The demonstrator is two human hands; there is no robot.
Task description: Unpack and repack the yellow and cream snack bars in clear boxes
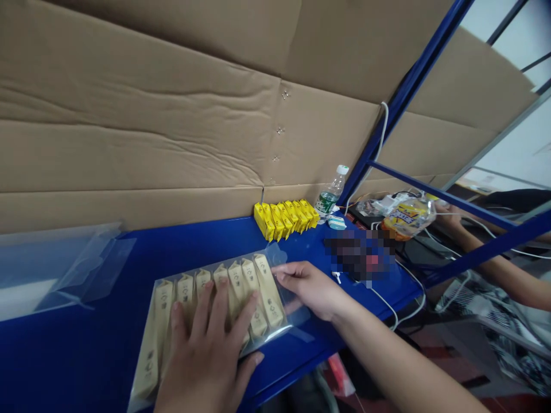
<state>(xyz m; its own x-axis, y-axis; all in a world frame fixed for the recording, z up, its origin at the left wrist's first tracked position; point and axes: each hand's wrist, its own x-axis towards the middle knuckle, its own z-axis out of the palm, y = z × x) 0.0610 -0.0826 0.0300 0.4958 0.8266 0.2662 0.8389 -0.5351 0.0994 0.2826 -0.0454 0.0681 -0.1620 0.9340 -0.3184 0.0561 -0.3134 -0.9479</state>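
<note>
Clear plastic box (267,339) lies on the blue tabletop (185,244), beige packets (269,292) ranked inside; we read its long axis as following the row, left to right. It sits directly under our left hand (206,355), fingers spread over the packets. Our right hand (316,289) is nearer the flap (275,255) end, thumb and index close together, touching; whether they pinch plastic, we cannot tell.

Packing workstation: blue metal bench (189,244), cardboard backing (172,115).
</note>
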